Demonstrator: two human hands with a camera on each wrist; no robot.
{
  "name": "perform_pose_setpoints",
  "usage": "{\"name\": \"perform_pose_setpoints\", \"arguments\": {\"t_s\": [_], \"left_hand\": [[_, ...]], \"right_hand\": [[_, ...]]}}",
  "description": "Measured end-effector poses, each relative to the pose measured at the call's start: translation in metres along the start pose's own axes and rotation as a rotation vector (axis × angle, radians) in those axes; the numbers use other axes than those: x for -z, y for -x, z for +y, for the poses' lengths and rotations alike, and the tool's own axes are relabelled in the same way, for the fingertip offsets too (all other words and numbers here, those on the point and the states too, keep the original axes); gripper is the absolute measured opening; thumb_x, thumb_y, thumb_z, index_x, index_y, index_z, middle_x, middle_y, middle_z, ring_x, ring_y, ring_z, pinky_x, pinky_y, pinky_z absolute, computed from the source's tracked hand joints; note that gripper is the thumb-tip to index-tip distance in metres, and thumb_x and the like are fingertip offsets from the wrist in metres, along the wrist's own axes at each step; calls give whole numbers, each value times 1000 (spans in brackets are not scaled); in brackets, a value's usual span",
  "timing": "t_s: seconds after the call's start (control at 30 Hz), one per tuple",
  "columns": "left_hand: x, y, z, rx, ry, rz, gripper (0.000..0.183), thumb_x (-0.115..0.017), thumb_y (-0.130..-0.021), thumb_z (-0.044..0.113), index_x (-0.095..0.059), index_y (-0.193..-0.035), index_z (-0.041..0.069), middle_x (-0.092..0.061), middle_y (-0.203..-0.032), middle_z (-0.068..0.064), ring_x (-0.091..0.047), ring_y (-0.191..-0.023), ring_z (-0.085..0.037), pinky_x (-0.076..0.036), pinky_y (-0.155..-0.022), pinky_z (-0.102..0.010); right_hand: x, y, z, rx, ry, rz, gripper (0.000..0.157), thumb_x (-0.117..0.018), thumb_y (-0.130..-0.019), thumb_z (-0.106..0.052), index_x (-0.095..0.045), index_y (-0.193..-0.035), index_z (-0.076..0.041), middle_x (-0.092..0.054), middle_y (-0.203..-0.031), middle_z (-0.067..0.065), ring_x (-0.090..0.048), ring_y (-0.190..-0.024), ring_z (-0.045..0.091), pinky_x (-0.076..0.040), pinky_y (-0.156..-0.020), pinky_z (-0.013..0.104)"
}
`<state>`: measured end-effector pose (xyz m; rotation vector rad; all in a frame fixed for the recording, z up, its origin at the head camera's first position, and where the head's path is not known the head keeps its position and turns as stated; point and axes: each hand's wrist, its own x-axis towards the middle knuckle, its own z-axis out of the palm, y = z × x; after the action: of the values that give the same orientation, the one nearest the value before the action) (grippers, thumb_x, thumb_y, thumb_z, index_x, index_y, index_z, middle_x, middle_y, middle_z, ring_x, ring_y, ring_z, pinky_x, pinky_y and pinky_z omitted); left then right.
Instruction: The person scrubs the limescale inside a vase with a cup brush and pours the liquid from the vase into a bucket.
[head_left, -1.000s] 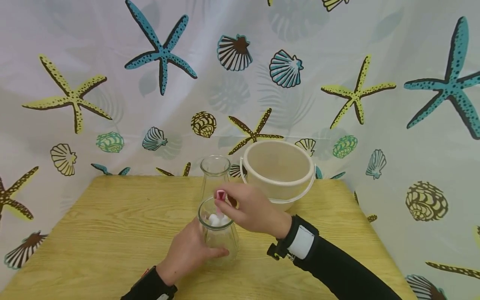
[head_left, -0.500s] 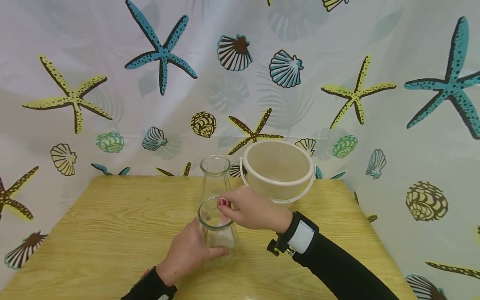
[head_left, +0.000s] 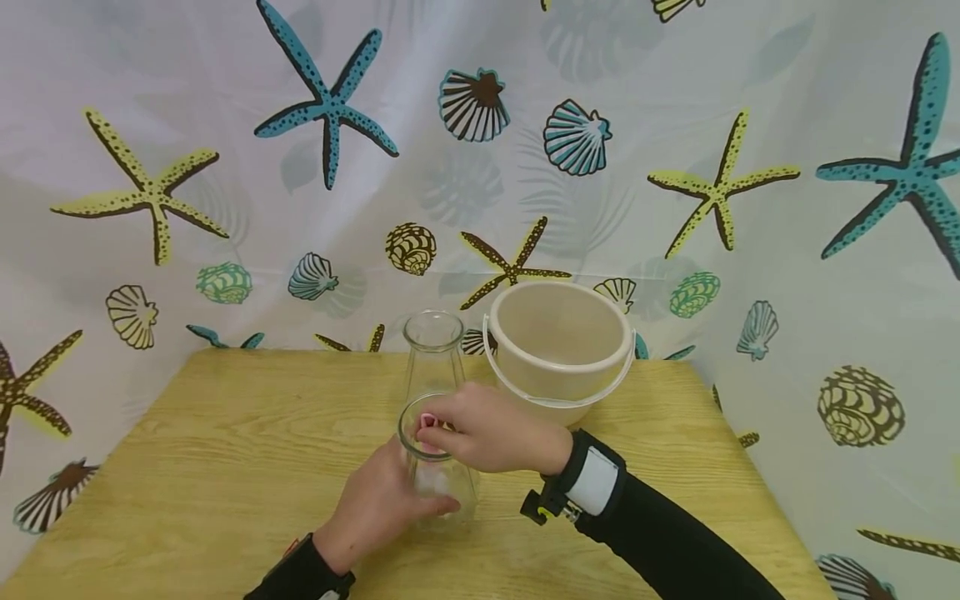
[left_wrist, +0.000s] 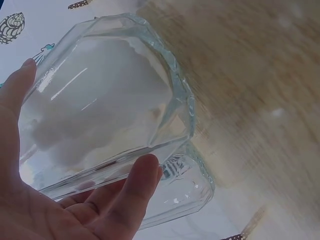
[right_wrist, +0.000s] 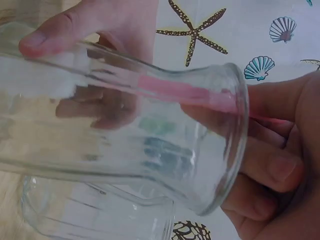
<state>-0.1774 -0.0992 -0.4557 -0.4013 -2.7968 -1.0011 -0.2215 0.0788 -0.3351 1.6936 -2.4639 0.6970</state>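
Observation:
My left hand [head_left: 375, 502] grips the lower body of a clear glass vase [head_left: 459, 482], thumb on the near side. The vase has a flared rim and a faceted base, and the left wrist view shows the base tilted. At its mouth my right hand [head_left: 491, 429] pinches the pink handle of a bottle brush [right_wrist: 172, 91], the fingertips inside the rim. The handle runs down the neck. A white, lumpy head [left_wrist: 112, 85] fills much of the lower vase, seen through the glass.
Just behind stands a second clear glass vase [head_left: 433, 333]. A cream bucket [head_left: 562, 379] with a white handle is at the back right of the wooden table [head_left: 262, 433]. Beyond hangs a white cloth [head_left: 225, 75] printed with starfish and shells.
The brush's white head has gone from the vase's mouth down into its body. My right hand has lowered toward the rim and moved slightly left; the left hand keeps its place.

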Motion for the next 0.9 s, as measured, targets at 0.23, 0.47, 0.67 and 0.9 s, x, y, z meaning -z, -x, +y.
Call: {"name": "perform_pose_setpoints", "arguments": {"t_s": [0.23,0.47,0.67,0.9], "left_hand": [[0,-1,1,-17,-37,-7,109,-77,-57,68,-28,-144,26,-53,-129,6,-49,-106,-6,-51,-79,-38],[0,0,0,24,-29,-22,113,-78,-56,68,-27,-146,23,-55,-125,4,-50,-106,-8,-51,-80,-41],[0,0,1,34,-44,-22,118,-72,-54,76,-24,-148,23,-54,-129,3,-51,-107,-10,-51,-79,-41],[-1,-1,1,35,-57,-16,120,-70,-52,79,-22,-149,28,-52,-133,2,-49,-109,-10,-51,-80,-42]], "right_hand": [[-5,-6,4,17,80,36,14,-56,-97,-23,-61,-85,-18,-51,-65,-10,-41,-54,-2,-36,-49,15],[-9,-6,9,-29,232,100,12,-55,-97,-22,-63,-90,-18,-54,-78,-10,-44,-69,2,-42,-55,18],[-9,-3,6,-73,369,129,13,-55,-96,-23,-59,-85,-17,-50,-73,-9,-43,-65,4,-41,-50,20],[-9,-1,2,-89,351,96,16,-51,-97,-22,-51,-82,-18,-46,-68,-7,-43,-59,6,-37,-47,21]]}}
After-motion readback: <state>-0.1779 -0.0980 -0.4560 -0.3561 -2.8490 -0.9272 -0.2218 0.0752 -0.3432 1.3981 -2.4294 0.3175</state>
